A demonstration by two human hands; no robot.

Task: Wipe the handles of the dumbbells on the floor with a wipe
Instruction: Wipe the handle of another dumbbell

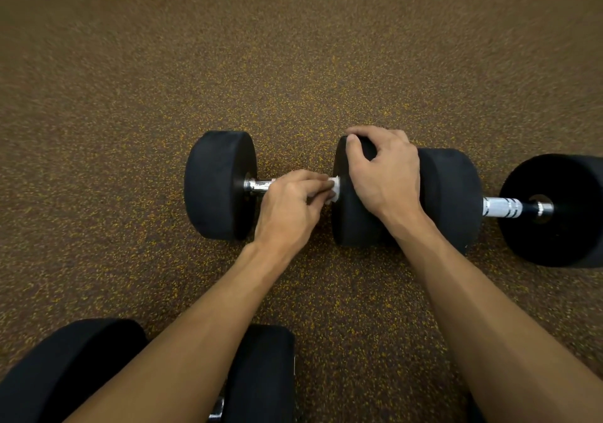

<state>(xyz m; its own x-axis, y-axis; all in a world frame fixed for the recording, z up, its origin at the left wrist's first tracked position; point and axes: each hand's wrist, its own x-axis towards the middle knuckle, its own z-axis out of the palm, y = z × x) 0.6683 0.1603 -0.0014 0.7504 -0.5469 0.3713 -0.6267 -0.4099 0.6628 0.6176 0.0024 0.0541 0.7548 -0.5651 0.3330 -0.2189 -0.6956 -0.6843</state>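
Fingers of the left hand pinch the white wipe against, it seems, the dumbbell handle (chrome, lying on the speckled floor); the right hand grips the black head just right of them.

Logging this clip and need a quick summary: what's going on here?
A person is cleaning dumbbells on a speckled gym floor. The left hand pinches a white wipe against the metal handle of the middle dumbbell, close to its right head. The right hand grips the top of that head, apparently steadying it. A second dumbbell lies to the right with its handle bare. A third dumbbell lies nearer the person, partly under the left forearm.
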